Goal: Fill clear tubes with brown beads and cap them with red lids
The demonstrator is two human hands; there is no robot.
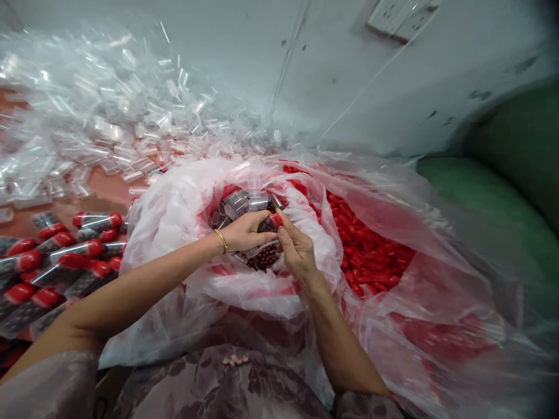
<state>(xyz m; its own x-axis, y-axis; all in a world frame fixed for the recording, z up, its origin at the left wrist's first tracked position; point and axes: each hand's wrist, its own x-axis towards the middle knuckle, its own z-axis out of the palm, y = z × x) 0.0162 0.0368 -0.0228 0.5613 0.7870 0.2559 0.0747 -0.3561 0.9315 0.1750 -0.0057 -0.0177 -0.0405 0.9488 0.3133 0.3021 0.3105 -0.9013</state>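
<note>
Over the mouth of a white plastic bag (166, 203), my two hands meet at one small transparent tube (266, 226) filled with dark beads. My left hand (247, 231), with a gold bangle at the wrist, is closed around the tube's body. Thumb and fingers of my right hand (297, 247) pinch the red cap (276, 220) at its right end. How far the cap sits on the tube is hidden by the fingers. Below them in the bag lie loose brown beads (264, 257) and several empty transparent tubes (238, 202).
Right of the bag, red caps (371, 250) fill a sheer plastic bag (463, 279). Bead-filled, red-capped tubes (82, 262) lie at the left. A big heap of empty tubes (109, 110) covers the back left. Behind stands a pale wall (340, 75) with a socket panel (399, 17).
</note>
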